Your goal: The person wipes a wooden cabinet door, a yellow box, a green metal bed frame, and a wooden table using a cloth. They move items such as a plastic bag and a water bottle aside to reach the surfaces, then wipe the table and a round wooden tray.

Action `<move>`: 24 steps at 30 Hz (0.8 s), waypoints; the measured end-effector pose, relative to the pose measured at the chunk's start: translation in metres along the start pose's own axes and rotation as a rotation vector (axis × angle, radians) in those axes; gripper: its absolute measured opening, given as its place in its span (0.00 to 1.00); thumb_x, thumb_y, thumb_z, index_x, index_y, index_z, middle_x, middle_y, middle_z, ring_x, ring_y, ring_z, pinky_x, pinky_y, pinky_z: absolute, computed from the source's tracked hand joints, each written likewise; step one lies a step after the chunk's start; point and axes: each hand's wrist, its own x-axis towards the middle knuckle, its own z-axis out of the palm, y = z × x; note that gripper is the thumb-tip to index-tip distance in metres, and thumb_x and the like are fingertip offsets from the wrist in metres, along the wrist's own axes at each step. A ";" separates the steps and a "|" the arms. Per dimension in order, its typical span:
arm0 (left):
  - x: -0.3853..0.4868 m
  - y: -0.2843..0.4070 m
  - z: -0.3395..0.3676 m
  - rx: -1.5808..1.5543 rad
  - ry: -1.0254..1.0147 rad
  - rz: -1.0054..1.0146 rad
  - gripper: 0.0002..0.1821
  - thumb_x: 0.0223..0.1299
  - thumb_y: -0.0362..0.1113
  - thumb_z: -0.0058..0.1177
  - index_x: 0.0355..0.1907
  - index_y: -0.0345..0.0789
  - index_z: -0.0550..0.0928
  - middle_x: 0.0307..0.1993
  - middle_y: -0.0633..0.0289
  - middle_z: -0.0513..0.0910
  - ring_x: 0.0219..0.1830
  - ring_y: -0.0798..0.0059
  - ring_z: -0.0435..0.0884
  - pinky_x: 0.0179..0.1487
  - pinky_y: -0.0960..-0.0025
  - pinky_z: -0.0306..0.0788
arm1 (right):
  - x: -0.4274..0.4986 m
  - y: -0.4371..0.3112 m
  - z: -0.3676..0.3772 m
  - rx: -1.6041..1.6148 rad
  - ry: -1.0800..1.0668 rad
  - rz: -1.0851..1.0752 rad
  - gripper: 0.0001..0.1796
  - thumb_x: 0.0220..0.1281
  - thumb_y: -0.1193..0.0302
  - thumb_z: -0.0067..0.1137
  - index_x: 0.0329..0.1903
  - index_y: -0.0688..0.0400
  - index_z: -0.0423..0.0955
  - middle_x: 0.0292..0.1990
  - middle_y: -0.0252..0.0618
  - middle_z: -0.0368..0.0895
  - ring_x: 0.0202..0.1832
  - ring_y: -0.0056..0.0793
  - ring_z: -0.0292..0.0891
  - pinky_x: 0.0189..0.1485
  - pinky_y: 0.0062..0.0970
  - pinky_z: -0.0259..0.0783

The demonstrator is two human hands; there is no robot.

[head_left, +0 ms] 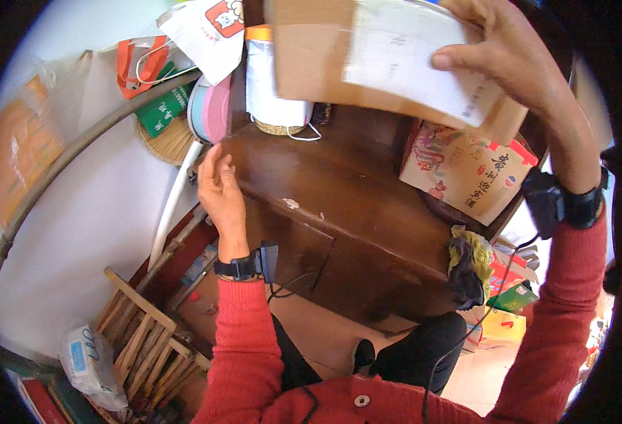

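Observation:
My right hand (518,63) grips a brown cardboard box (311,63) by its upper right edge, the thumb pressed on a white printed sheet (396,53) on its face. The box is held above the back of a dark wooden cabinet top (337,164). Nothing is in my left hand (222,196), which is raised at the cabinet's left edge with its fingers loosely bent. Just beyond its fingertips is a round pink and pale blue object (210,108). A white bag with a yellow band (276,79) stands at the back, partly behind the box.
A printed carton (459,169) sits on the cabinet's right side. A crumpled cloth (470,265) hangs over the front right edge, above colourful boxes (507,318). Leftward are a white pole (173,201), hanging bags (141,63) and a folded wooden rack (146,339). Black cables trail from both wrists.

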 end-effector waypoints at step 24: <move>0.013 -0.053 -0.074 -0.114 0.319 -0.367 0.27 0.75 0.30 0.38 0.73 0.26 0.58 0.55 0.48 0.76 0.54 0.62 0.79 0.57 0.61 0.77 | -0.014 -0.184 0.251 0.442 -0.164 -0.075 0.06 0.48 0.74 0.65 0.29 0.62 0.81 0.28 0.54 0.84 0.36 0.50 0.85 0.39 0.43 0.79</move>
